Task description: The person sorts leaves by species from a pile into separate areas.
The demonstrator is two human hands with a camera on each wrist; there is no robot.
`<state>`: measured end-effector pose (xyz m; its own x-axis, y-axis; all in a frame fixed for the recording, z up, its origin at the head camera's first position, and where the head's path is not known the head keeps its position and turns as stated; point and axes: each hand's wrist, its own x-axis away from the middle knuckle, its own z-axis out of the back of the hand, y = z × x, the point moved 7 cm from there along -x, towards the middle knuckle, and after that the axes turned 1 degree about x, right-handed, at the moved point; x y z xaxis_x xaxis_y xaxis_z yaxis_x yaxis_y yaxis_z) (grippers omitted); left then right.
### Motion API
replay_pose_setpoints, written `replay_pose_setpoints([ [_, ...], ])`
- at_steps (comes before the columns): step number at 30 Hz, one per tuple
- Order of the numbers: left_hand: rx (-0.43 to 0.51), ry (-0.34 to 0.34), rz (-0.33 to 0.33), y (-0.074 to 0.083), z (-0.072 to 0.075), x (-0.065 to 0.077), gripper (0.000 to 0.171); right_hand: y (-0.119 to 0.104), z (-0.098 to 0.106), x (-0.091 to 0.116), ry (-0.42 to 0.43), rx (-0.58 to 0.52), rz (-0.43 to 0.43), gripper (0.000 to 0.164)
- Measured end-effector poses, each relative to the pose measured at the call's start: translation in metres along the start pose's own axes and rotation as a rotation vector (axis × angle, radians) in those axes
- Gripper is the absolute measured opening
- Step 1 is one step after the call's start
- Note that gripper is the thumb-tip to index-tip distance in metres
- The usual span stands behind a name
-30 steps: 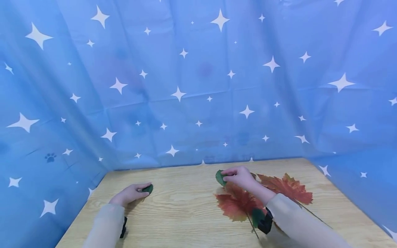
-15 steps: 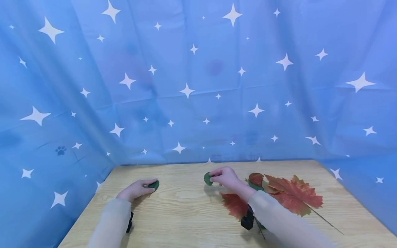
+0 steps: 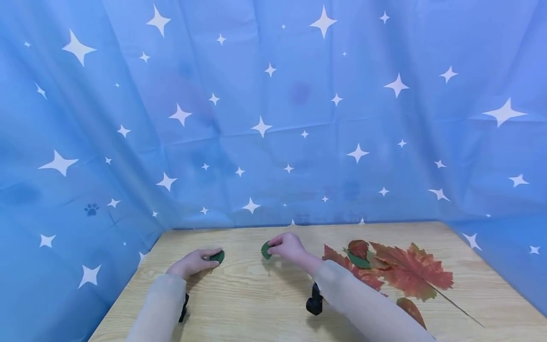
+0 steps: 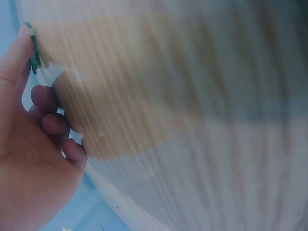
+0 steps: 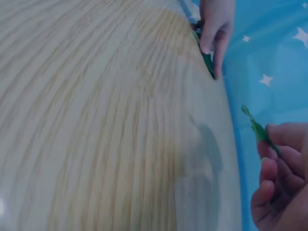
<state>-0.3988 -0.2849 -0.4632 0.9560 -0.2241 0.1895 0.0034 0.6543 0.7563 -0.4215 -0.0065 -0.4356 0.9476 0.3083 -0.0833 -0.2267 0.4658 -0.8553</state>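
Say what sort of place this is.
Probably a curtained-off tabletop workspace: a pale wood-grain table, a blue, white-starred curtain behind and beside it, and a large red-orange lobed leaf lying on top.

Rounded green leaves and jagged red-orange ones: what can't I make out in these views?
Head: left hand covers part of the left-held green leaf.
Head: right hand covers part of the right-held green leaf.
Head: pale sleeve hides part of the leftmost red-orange leaf.
Left wrist: left-held green leaf's face, turned edge-on.

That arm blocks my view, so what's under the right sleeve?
A red leaf and black wrist device poke out beneath the right sleeve; anything fully covered is hidden.
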Motion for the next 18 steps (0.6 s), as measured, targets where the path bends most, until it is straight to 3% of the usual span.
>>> replay_pose_setpoints([
  [11,-0.074,0.014,-0.016,0.0,-0.004,-0.002,0.052,-0.003,-0.052,-0.017,0.033,-0.086,-0.041,0.018],
  [18,-0.106,0.016,0.019,-0.006,0.003,-0.006,0.051,-0.011,-0.077,-0.026,0.027,0.009,-0.006,0.021],
])
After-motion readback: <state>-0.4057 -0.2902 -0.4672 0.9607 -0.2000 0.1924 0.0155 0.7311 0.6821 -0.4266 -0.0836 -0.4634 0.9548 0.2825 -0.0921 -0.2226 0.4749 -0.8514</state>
